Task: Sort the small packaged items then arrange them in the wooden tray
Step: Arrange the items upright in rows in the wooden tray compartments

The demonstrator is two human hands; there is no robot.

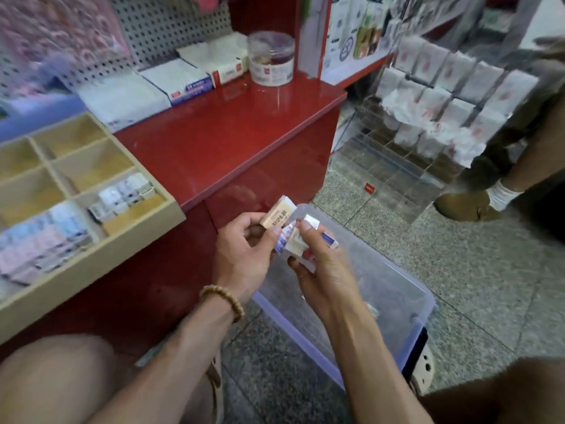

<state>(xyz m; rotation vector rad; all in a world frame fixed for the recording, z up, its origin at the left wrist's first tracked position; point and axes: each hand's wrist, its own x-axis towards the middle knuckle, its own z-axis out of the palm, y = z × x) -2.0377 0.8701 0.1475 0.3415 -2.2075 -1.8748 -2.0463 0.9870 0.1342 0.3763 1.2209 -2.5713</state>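
My left hand (241,246) grips a small beige packaged item (276,214) between thumb and fingers. Beside it, my right hand (321,264) holds a bunch of small white, red and blue packaged items (298,240). Both hands are over a clear plastic bin (382,301) on the floor. The wooden tray (128,237) with several compartments sits at the left on the red counter. Its near compartments hold rows of small packets (122,194); the far ones look bare.
White boxes (171,78) and a clear round jar (270,58) stand at the back of the red counter (232,133). A clear acrylic rack (397,166) with white packets stands on the floor at right, and another person's foot (467,205) is beside it.
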